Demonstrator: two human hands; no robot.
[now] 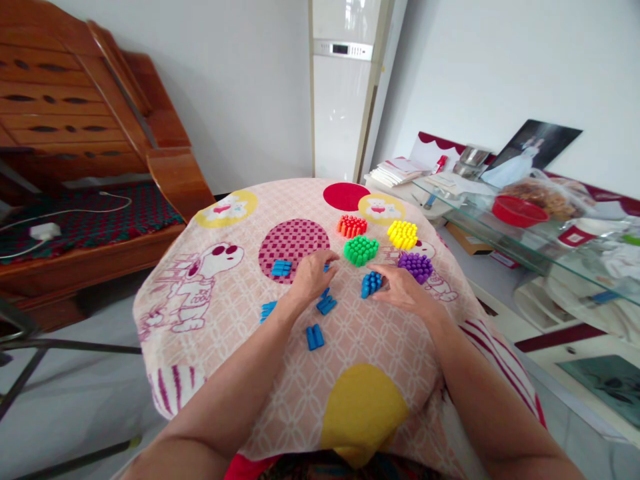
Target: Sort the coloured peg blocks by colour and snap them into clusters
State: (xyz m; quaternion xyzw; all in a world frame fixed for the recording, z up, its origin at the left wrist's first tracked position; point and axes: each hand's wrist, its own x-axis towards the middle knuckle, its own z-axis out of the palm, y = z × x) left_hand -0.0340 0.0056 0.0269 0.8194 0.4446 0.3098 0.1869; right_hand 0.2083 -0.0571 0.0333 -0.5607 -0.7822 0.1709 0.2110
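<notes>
Above the tablecloth, my left hand (313,275) has its fingers curled down over a blue peg (327,267), mostly hidden by them. My right hand (400,288) curves around the right side of a cluster of upright blue pegs (371,285), index finger behind and thumb in front. Loose blue pegs (326,303) lie just in front of my left hand, with a blue pair (315,337) nearer me. Further blue pegs (281,268) rest left of that hand, and others (268,311) are partly behind my forearm.
Standing clusters of green (361,251), red (352,226), yellow (403,235) and purple pegs (415,267) are grouped beyond and beside my right hand. A patterned cloth (240,267) covers the table. To the right is a cluttered glass shelf (575,257); a wooden bench (100,240) is at left.
</notes>
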